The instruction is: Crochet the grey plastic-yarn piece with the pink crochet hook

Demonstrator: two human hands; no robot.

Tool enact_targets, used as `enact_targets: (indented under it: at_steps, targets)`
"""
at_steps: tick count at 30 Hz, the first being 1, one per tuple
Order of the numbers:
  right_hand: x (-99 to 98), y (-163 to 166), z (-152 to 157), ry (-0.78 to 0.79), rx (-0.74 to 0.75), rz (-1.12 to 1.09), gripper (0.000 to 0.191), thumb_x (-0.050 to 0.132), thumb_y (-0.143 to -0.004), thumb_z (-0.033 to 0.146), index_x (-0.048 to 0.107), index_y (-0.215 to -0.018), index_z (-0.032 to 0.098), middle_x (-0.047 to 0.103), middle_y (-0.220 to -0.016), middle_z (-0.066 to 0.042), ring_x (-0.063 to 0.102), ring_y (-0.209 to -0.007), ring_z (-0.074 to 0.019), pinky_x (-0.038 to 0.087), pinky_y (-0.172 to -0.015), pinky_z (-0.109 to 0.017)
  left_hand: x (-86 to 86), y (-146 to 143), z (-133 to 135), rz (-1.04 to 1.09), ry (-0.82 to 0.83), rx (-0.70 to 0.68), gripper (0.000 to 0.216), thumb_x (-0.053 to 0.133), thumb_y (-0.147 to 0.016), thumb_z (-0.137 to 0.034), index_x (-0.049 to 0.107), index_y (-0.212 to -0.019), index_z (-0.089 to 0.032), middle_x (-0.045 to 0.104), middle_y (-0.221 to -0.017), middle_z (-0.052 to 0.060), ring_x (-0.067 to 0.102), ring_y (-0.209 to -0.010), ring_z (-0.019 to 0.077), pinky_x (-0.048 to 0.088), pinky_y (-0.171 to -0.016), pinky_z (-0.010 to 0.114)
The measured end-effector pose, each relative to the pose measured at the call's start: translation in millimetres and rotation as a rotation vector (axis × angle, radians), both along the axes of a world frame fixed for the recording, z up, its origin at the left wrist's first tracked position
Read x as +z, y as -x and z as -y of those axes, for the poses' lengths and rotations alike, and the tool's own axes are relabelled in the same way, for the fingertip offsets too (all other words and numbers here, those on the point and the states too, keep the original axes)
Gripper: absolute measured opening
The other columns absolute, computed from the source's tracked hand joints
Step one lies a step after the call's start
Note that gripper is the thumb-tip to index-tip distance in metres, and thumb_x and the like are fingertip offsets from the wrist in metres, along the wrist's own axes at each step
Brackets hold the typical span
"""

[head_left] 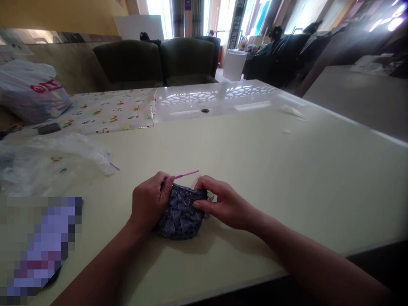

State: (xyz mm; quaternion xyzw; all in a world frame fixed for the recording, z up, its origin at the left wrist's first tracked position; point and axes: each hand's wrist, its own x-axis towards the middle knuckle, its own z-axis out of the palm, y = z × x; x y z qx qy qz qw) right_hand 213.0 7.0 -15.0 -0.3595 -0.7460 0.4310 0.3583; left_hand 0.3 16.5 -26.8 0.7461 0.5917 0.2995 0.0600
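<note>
A dark purple crocheted piece [181, 214] lies on the pale table [255, 170] between my hands. My left hand [148, 202] grips its left edge and also holds a pink crochet hook [188, 173], whose shaft sticks out to the right above the piece. My right hand [223, 202] pinches the right edge of the crocheted piece with thumb and fingers. Both forearms rest near the table's front edge.
Crumpled clear plastic bags [47, 163] lie at the left, a white bag with red print [30, 93] behind them. A patterned cloth [111, 111] covers the far left of the table. A blurred-out patch [41, 246] sits front left. Dark armchairs [159, 61] stand beyond.
</note>
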Motion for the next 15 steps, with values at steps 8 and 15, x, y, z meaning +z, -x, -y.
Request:
enact_targets:
  at_steps: [8, 15]
  targets:
    - [-0.9, -3.1, -7.4, -0.193, -0.218, 0.167, 0.012, 0.059, -0.082, 0.010, 0.056, -0.089, 0.019, 0.061, -0.089, -0.002, 0.056, -0.086, -0.0172, 0.046, -0.078, -0.031, -13.8, -7.0, -5.6, -0.326, 0.204, 0.153, 0.035, 0.038, -0.101, -0.041, 0.061, -0.084, -0.020, 0.068, -0.071, 0.004, 0.056, -0.061, 0.0184, 0.025, -0.057, 0.028]
    - [-26.8, 16.5, 13.9, -0.648, 0.025, 0.473, 0.058, 0.057, -0.094, 0.051, 0.049, -0.137, 0.013, 0.050, -0.146, -0.019, 0.038, -0.142, -0.0305, 0.024, -0.120, -0.052, -13.5, -5.0, -9.3, -0.393, 0.290, 0.183, 0.035, 0.036, -0.102, -0.041, 0.057, -0.081, -0.021, 0.067, -0.071, 0.004, 0.058, -0.062, 0.0195, 0.023, -0.056, 0.028]
